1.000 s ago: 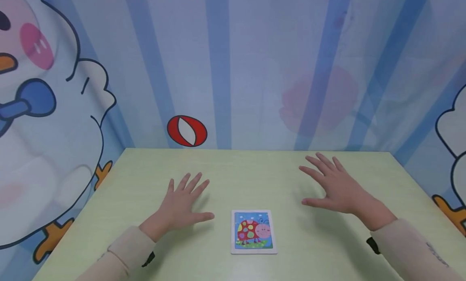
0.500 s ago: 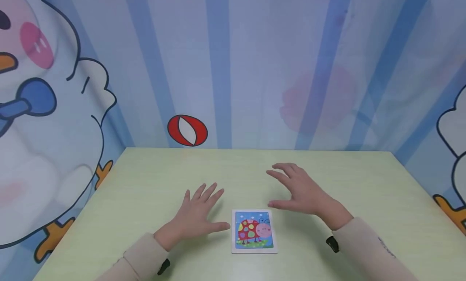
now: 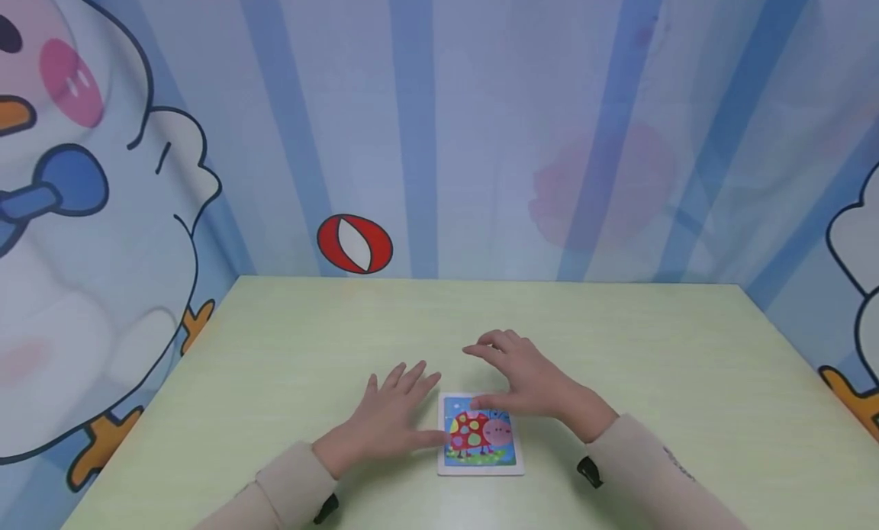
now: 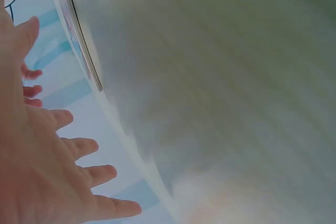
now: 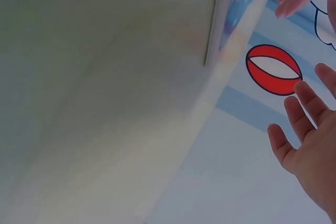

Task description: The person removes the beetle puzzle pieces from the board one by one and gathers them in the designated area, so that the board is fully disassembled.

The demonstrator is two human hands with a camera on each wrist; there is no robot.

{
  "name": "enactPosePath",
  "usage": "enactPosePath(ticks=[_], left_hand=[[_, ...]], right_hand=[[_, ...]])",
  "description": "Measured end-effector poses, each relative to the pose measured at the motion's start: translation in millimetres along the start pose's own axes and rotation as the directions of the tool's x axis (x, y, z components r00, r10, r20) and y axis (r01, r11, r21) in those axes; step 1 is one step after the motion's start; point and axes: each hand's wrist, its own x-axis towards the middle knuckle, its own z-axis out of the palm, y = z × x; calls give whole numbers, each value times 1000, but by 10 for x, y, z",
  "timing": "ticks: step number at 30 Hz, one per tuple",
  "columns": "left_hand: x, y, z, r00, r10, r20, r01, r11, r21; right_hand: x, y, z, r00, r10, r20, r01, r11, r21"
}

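A small flat picture board (image 3: pixel 478 440) with a white border and a spotted ladybug lies on the table in the head view. To its left is my left hand (image 3: pixel 387 425), fingers spread and thumb reaching over the board's left edge. My right hand (image 3: pixel 534 379) hovers at the upper right corner, fingers slightly bent, its thumb covering part of the picture's top. Whether either thumb touches it, I cannot tell. The left wrist view shows the board's edge (image 4: pixel 83 40) beyond the spread fingers. In the right wrist view, the board (image 5: pixel 223 22) stands apart from the fingers.
The pale green table (image 3: pixel 309 316) reaches back to a blue striped backdrop (image 3: pixel 481 133). Printed on that cloth are a red and white ball (image 3: pixel 354 244) and a large white cartoon bird (image 3: pixel 62 301) at the left.
Both hands have come inward toward the board, the right one moving farther, left and down. Its fingers are more bent than before. The board has stayed in place.
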Motion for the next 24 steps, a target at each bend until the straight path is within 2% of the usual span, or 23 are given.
enactPosePath(ticks=[6,13,24], left_hand=[[1,21,27,1000,18,21,-18,999,31],[4,24,30,999,7,48,-10,999,47],[11,17,57,995,5,102,-9,999,35]], right_hand=[[53,-57,103,995,53,88,-62,992,105],[116,-97,170,976,99,193,-140,967,214],[222,-121,242,924,169,344,-254,942,221]])
